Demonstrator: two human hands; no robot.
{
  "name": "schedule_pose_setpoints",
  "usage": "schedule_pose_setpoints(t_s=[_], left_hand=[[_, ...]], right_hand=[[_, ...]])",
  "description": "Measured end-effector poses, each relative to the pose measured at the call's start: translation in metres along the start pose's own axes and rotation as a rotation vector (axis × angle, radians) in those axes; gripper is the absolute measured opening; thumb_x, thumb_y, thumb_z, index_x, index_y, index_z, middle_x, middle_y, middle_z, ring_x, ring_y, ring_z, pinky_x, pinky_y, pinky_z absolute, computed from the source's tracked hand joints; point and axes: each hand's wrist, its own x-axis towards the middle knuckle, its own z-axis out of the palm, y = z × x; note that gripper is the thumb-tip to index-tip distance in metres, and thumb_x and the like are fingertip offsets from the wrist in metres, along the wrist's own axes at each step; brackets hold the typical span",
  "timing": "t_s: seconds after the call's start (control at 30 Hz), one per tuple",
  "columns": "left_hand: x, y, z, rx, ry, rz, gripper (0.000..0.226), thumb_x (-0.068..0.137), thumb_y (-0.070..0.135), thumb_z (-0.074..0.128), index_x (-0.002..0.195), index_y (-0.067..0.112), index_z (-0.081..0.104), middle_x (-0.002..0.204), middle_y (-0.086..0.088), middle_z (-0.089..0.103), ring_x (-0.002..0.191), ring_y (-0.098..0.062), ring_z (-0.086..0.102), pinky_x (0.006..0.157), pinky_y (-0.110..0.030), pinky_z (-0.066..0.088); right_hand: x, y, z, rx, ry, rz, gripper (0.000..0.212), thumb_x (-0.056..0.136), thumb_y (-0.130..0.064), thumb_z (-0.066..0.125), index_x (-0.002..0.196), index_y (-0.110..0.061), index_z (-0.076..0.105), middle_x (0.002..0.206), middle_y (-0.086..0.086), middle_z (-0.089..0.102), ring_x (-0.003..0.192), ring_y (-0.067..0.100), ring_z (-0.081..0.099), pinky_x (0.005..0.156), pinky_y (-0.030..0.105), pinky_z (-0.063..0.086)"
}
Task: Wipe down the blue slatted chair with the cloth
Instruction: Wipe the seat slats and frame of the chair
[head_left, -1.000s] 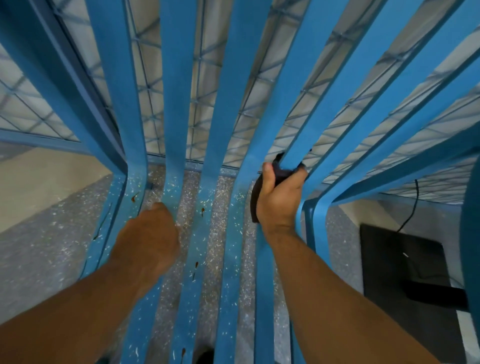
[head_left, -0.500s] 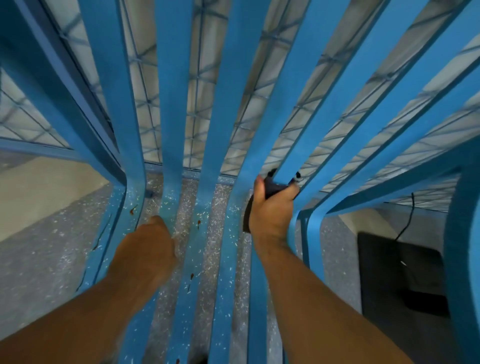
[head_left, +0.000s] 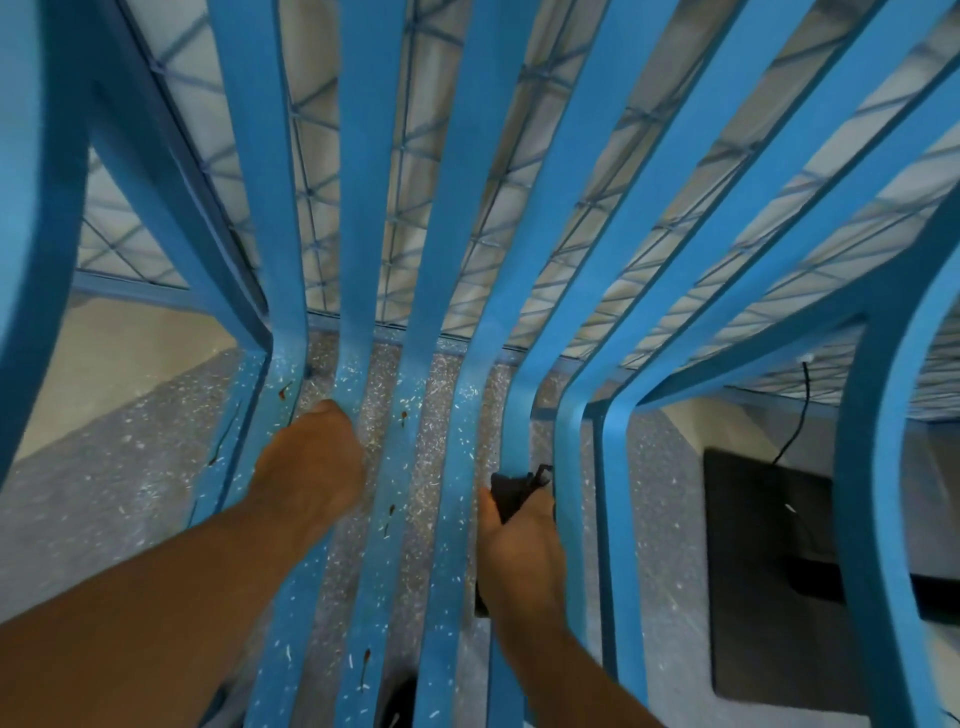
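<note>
Slats of the blue slatted chair (head_left: 452, 208) fill nearly the whole view. They come down from the top, bend near the middle and run on towards the person, with narrow gaps between them. Behind the backrest stands a blue wire mesh (head_left: 311, 156), close to the slats. Under the seat a grey speckled floor (head_left: 104, 493) shows through the gaps. At the right a dark flat mat (head_left: 769, 545) lies on the floor, and a thin black cable (head_left: 797, 410) hangs above it. Small brown marks (head_left: 404, 415) and many white flecks sit on the middle seat slats.

The left hand (head_left: 311, 467) rests on a slat just below the bend, its grip curled closed on that slat. The right hand (head_left: 519, 556) is nearer to the person, on a slat further right. Its grip holds the dark cloth (head_left: 511, 491) against this slat, thumb on the left side. The next slat stands just beside this hand, so there is little room on that side. A wide armrest frame (head_left: 872, 519) closes the right edge.
</note>
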Motion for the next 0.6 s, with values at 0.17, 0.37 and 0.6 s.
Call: schedule_pose_setpoints(t_s=[0.17, 0.37, 0.6], left_hand=[[-0.004, 0.002, -0.003, 0.036, -0.030, -0.009, 0.021, 0.093, 0.011, 0.058, 0.112, 0.003, 0.052, 0.096, -0.013, 0.062, 0.081, -0.028, 0.059, 0.063, -0.035, 0.043], [-0.034, -0.008, -0.016, -0.098, -0.058, 0.041, 0.040, 0.100, 0.035, 0.050, 0.126, 0.005, 0.050, 0.117, -0.015, 0.061, 0.103, -0.034, 0.060, 0.076, -0.037, 0.047], [-0.108, -0.026, -0.024, -0.170, 0.016, 0.151, 0.050, 0.101, 0.031, 0.047, 0.145, 0.012, 0.037, 0.141, -0.014, 0.049, 0.121, -0.033, 0.054, 0.098, -0.044, 0.046]], right_hand=[[-0.045, 0.040, 0.007, -0.142, 0.021, -0.110, 0.070, 0.098, -0.047, 0.048, 0.154, -0.017, 0.019, 0.153, 0.006, 0.038, 0.133, 0.029, 0.046, 0.108, 0.041, 0.042], [-0.080, 0.066, 0.003, -0.165, -0.035, -0.104, 0.071, 0.098, -0.032, 0.052, 0.155, -0.011, 0.015, 0.147, 0.013, 0.043, 0.126, 0.031, 0.051, 0.103, 0.038, 0.046], [-0.100, 0.070, 0.005, -0.232, -0.035, -0.078, 0.092, 0.096, -0.030, 0.058, 0.155, -0.007, -0.008, 0.160, 0.015, 0.016, 0.144, 0.032, 0.024, 0.116, 0.039, 0.026]])
